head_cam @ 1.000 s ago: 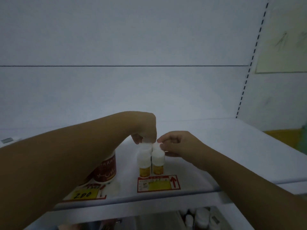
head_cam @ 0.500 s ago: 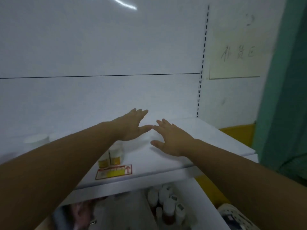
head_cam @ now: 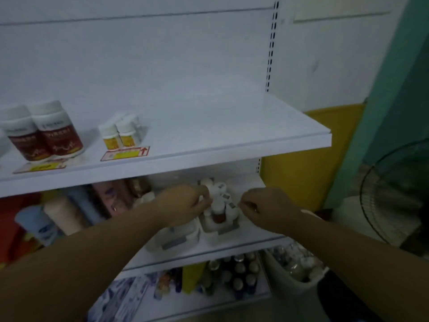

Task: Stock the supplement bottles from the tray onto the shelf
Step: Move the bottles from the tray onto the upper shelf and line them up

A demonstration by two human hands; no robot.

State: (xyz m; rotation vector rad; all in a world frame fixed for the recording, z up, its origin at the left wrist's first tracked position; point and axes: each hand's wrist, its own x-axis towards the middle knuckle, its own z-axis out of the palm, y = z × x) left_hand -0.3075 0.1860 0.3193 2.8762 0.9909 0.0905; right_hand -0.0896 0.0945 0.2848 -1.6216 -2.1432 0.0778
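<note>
Several small white-capped supplement bottles (head_cam: 218,206) stand in a white tray (head_cam: 228,230) on the lower shelf. My left hand (head_cam: 185,203) reaches into the tray from the left, fingers curled against the bottles. My right hand (head_cam: 264,205) comes in from the right, fingertips pinched at a bottle's edge. Blur hides whether either hand grips a bottle. On the upper shelf (head_cam: 232,126) stands a cluster of small yellow-label bottles (head_cam: 120,133) behind a price tag (head_cam: 125,153).
Two larger red-label bottles (head_cam: 46,135) stand at the upper shelf's left. A second white tray (head_cam: 174,238) sits left of the bottle tray. Tubes and packs fill the lower shelf's left side, dark bottles the shelf below. A fan (head_cam: 394,194) stands at the right.
Both hands left the yellow-label bottles on the upper shelf, opened, then dropped to the tray on the lower shelf. The view tilted down and right.
</note>
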